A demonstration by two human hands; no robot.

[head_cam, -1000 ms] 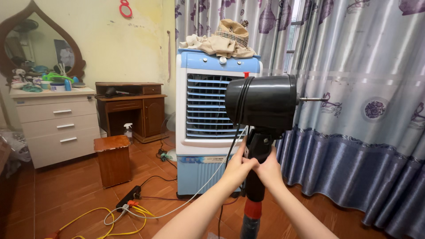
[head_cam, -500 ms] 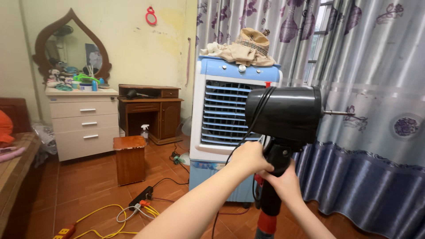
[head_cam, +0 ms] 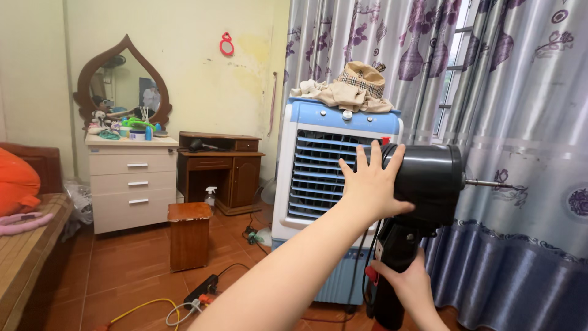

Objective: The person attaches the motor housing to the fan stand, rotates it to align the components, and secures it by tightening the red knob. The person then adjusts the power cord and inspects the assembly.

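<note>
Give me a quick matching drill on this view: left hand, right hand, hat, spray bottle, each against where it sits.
1 left hand
2 right hand
3 hat
4 spray bottle

a on the floor by the dark wooden desk
b flat on the rear of the black fan motor housing
c gripping the fan's black pole
d on top of the blue and white air cooler

1-b, 2-c, 3-d, 4-a

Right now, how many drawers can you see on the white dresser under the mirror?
3, stacked on the white dresser: top drawer, middle drawer and bottom drawer, each with a metal handle. None seems hidden.
</note>
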